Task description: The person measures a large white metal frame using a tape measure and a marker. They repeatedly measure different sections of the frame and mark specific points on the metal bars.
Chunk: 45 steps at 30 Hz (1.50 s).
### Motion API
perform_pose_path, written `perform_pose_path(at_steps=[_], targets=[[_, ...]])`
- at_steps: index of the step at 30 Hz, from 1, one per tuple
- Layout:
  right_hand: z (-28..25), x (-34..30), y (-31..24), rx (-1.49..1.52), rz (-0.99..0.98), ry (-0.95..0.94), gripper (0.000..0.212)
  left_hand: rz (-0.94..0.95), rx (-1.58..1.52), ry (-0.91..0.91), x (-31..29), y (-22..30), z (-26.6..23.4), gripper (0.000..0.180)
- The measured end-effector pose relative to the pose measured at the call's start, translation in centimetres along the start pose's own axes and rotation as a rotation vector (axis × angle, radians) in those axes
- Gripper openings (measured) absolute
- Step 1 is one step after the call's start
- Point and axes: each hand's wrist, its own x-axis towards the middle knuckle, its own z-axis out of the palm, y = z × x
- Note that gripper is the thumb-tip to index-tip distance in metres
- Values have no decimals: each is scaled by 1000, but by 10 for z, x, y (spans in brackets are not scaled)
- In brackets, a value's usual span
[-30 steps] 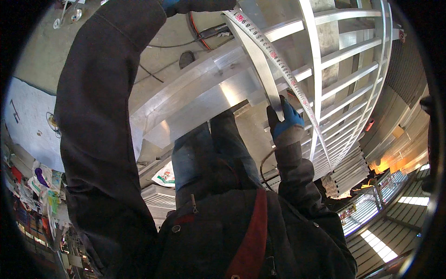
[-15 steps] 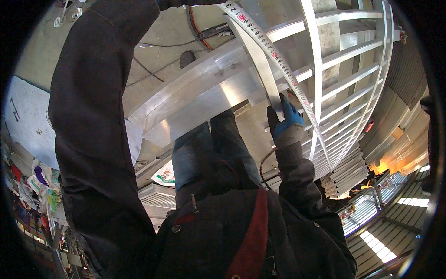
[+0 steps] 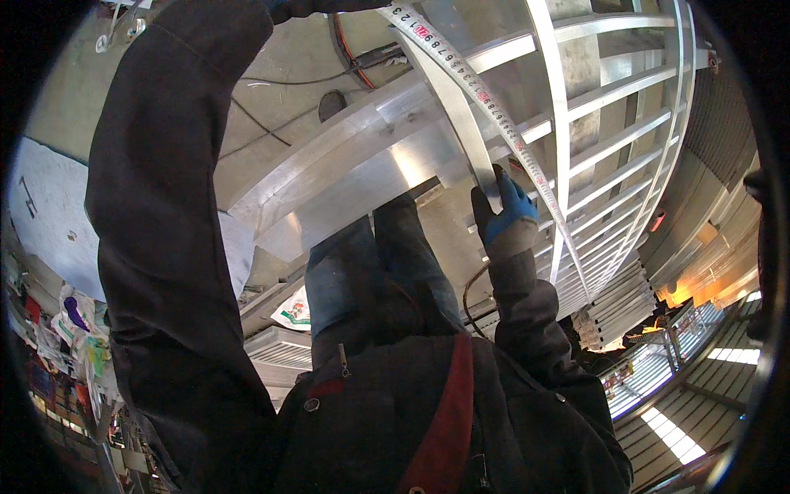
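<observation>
My left hand [image 3: 329,5], in a dark glove, is at the top edge and mostly cut off. A tape measure [image 3: 477,89] runs out from its fingers, its pale blade stretched down to the right across a large frame of aluminium bars [image 3: 561,136]. Whatever lies at the tape's upper end is out of view. My right hand [image 3: 512,216], in a blue and black glove, is closed round the lower end of a flat aluminium bar [image 3: 455,115]. The tape passes just right of this hand, apart from it.
A wide shiny aluminium beam [image 3: 346,177] crosses before my legs. Cables [image 3: 350,53] lie on the concrete floor beyond. At left is a white board [image 3: 49,210], with piled rags and plastic [image 3: 78,321] below it. Stacked metal profiles [image 3: 613,309] stand at right.
My left hand and the tape's upper end have shifted slightly up and left. My right hand keeps its grip on the bar, almost unmoved.
</observation>
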Motion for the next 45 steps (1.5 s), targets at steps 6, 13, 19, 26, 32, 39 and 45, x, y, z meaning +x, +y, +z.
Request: perform_pose_path(at_steps=[6,13,19,26,32,39,45], targets=[[1,-1,1,1,13,-9,44,-85,-75,-31,-1,5,-2,58],[2,-2,2,-2,-1,9,45,-73,-67,-33,-2,4,-2,58],[0,-2,1,-7,6,-4,46,-78,-62,-26,-3,0,-1,58],[1,-1,1,22,8,0,47,-77,-56,-19,-1,1,-1,58],[0,-1,1,9,13,-3,46,-80,-52,-15,1,1,-1,58],[-1,0,-2,-2,4,10,46,-81,-37,-12,4,1,-2,59],[-9,-3,-7,-43,40,-20,49,-101,-12,-2,7,1,0,59]])
